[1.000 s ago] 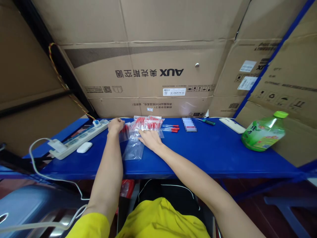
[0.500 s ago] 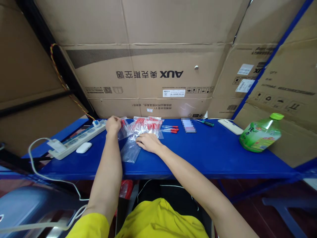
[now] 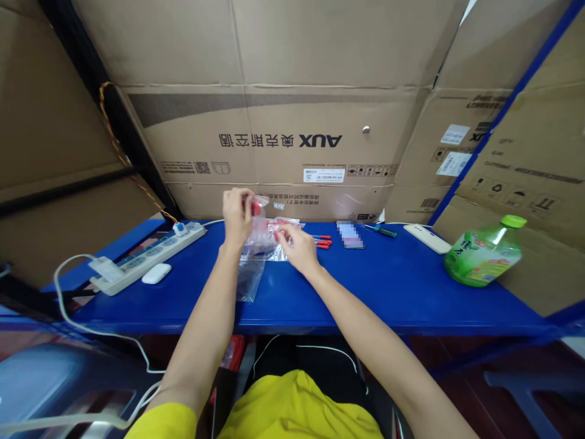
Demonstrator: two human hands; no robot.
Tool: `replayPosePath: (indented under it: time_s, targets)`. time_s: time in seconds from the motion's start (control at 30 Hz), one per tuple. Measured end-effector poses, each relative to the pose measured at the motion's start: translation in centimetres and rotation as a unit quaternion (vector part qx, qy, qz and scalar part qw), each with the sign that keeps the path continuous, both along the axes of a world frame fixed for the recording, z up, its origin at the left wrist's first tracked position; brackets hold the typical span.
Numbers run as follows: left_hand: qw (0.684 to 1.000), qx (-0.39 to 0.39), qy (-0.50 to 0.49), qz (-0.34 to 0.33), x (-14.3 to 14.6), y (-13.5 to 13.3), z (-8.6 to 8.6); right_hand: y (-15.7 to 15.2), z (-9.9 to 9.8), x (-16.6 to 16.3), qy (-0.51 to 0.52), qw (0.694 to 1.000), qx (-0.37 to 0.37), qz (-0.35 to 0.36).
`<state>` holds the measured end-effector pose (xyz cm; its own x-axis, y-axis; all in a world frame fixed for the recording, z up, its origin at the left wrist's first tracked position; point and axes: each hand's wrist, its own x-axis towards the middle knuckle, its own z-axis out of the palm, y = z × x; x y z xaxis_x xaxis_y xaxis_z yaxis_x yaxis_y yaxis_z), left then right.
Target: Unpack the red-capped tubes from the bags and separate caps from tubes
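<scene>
My left hand (image 3: pixel 237 216) is closed on a clear plastic bag (image 3: pixel 259 206) with red-tipped pieces inside, raised over the left end of the bag pile. Lower and to the right, my right hand (image 3: pixel 302 250) pinches at clear plastic among red-tipped pieces; whether this is the same bag is unclear. Behind the fingers lie more filled bags (image 3: pixel 292 222), partly covered. Several loose thin clear sticks with red ends (image 3: pixel 323 242) rest just right of the pile. A flat clear bag (image 3: pixel 250 281) with nothing visible inside lies in front, below my left hand.
On the blue table (image 3: pixel 365 299) are a phone (image 3: pixel 351 235), a green-handled screwdriver (image 3: pixel 384 231) and a white power strip (image 3: pixel 427 238). A green bottle (image 3: pixel 484 253) stands at right. Another power strip (image 3: pixel 155 250) and a white case (image 3: pixel 156 274) are at left. Cardboard (image 3: pixel 283 110) walls the back.
My left hand has moved right and up, lifting the bag of red-tipped pieces. My right hand has left the flat bag and moved up and right to the filled bags.
</scene>
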<state>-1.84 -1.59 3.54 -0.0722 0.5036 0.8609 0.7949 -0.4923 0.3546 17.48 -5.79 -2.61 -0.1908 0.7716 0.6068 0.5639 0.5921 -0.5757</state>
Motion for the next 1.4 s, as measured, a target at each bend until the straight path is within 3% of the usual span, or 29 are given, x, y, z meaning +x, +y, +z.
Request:
replayPosePath:
  time_s: [0.07,0.13,0.23,0.33,0.43,0.53,0.63,0.87,0.97,1.1,1.23,1.4]
  targets:
    - [0.996,-0.014,0.044,-0.072,1.3,-0.2,-0.2,1.1,0.4,1.6,0.141,0.989,-0.032,-0.028]
    - [0.984,-0.034,0.097,-0.146,2.8,-0.3,-0.4,2.1,0.8,2.8,0.249,0.965,-0.086,0.012]
    - [0.964,-0.053,0.167,-0.198,4.8,-0.6,-0.8,3.0,1.1,3.9,0.292,0.940,-0.152,0.094]
    - [0.963,-0.036,0.197,-0.182,6.1,-1.1,-1.3,3.2,0.9,4.0,0.276,0.943,-0.148,0.111]
    - [0.978,-0.011,0.168,-0.119,6.8,-1.6,-1.7,3.3,0.5,3.9,0.291,0.944,-0.149,0.055]
    - [0.988,-0.011,0.130,-0.079,7.2,-1.8,-2.0,3.5,0.1,3.9,0.351,0.923,-0.159,-0.006]
    - [0.986,-0.048,0.127,-0.094,7.8,-1.7,-2.5,3.6,0.0,4.2,0.403,0.903,-0.143,-0.037]
    - [0.977,-0.168,0.014,-0.128,8.6,-1.8,-3.4,3.1,0.2,4.1,0.322,0.941,-0.104,0.025]
    - [0.975,-0.190,-0.023,-0.116,8.3,-1.9,-3.3,3.1,0.1,4.0,0.264,0.958,-0.100,0.052]
    - [0.975,-0.196,-0.025,-0.099,8.1,-1.8,-3.2,3.3,-0.1,4.1,0.161,0.984,-0.067,0.032]
    - [0.972,-0.217,-0.006,-0.084,8.3,-1.2,-3.8,3.6,-0.4,4.3,0.152,0.982,-0.103,0.049]
    - [0.968,-0.232,-0.013,-0.098,8.6,-0.1,-4.9,3.7,-0.9,4.1,0.215,0.955,-0.191,0.078]
